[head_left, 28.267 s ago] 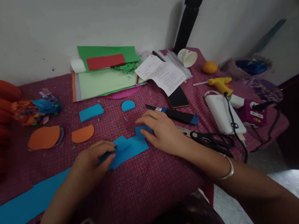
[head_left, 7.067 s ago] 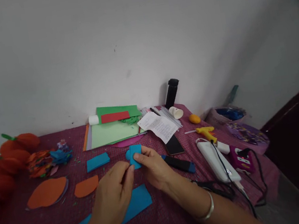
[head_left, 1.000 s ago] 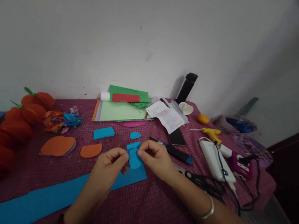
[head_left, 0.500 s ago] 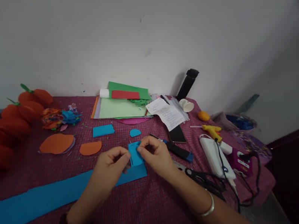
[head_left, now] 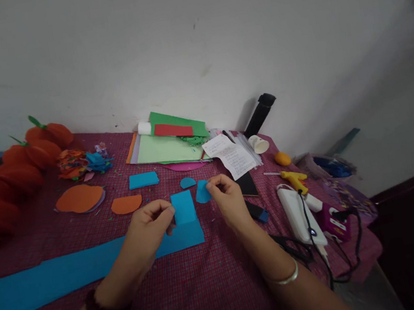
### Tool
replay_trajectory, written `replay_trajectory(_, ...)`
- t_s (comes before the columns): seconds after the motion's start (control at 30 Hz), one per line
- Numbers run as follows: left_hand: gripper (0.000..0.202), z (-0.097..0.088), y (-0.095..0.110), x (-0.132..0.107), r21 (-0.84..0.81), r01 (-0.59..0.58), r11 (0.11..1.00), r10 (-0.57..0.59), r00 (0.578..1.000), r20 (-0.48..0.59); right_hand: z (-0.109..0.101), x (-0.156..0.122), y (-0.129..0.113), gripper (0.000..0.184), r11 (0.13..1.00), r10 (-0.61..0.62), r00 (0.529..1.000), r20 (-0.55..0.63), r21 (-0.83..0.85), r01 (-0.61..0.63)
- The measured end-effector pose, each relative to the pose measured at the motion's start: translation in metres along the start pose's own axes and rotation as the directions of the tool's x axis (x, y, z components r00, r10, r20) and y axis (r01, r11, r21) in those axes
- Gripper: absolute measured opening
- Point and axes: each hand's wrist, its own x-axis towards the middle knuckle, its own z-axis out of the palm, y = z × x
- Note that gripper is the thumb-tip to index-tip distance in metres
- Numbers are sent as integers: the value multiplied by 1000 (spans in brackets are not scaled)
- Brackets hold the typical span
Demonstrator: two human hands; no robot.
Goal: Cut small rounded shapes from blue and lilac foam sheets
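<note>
While the left hand (head_left: 151, 226) is pinching a blue paper rectangle (head_left: 183, 207) at its left edge, thumb against forefinger and the other fingers curled in, it is holding the piece upright just over the right end of the long blue paper strip (head_left: 53, 276). The right hand (head_left: 229, 198) is nipping a rounded blue cut-out (head_left: 202, 192) in its fingertips, just beyond that same end of the strip and a little apart from the rectangle.

A second rounded blue piece (head_left: 187, 182) and a flat blue rectangle (head_left: 143, 179) are lying beyond the strip, with two orange cut-outs (head_left: 79, 198) further left of them. A utility knife (head_left: 257, 212), a power bank (head_left: 298, 211) and a yellow glue gun (head_left: 293, 179) are sitting right of the strip's end; coloured sheets (head_left: 167, 151) are lying far beyond it by the wall.

Judging progress: a few small blue shapes are looking cut, while most of the strip is lying whole, so it seems early to midway. No glue is showing on either held piece.
</note>
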Motion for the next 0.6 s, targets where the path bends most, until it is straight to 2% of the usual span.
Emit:
replay_trajectory(0.1, 19, 1, 1, 1, -30, -5, 1000, 4, 1000, -29, -10, 12, 12, 5, 953, -35, 996, 86, -298, 59)
replay_trajectory(0.17, 20, 0, -1, 3, -30, -5, 1000, 5, 1000, -26, -12, 14, 14, 9, 920, -89, 990, 109, -371, 124)
replay_trajectory(0.23, 20, -1, -4, 5, -32, 11, 999, -12, 1000, -13, -12, 12, 10, 13, 948, -87, 990, 112, -297, 117)
replay_trajectory(0.3, 20, -2, -8, 8, -31, 43, 999, -43, 999, 14, -10, 8, 3, 19, 993, -7, 985, 175, -117, 28)
replay_trajectory(0.33, 20, -2, -10, 9, -20, 57, 998, -57, 998, 33, -8, 5, 0, 25, 999, 48, 969, 242, -12, -46)
replay_trajectory(0.4, 21, -1, -13, 10, 20, 60, 998, -61, 996, 68, -3, -2, -5, 35, 964, 135, 904, 405, 157, -214)
replay_trajectory(0.47, 21, 2, -13, 7, 54, 42, 998, -47, 995, 90, 3, -9, -6, 38, 921, 182, 838, 515, 210, -329)
replay_trajectory(0.5, 21, 3, -12, 5, 61, 34, 998, -39, 995, 95, 6, -12, -6, 37, 911, 199, 820, 536, 206, -356)
replay_trajectory(0.6, 22, 3, -7, 0, 57, 25, 998, -31, 994, 106, 7, -13, -4, 32, 908, 227, 804, 550, 178, -378)
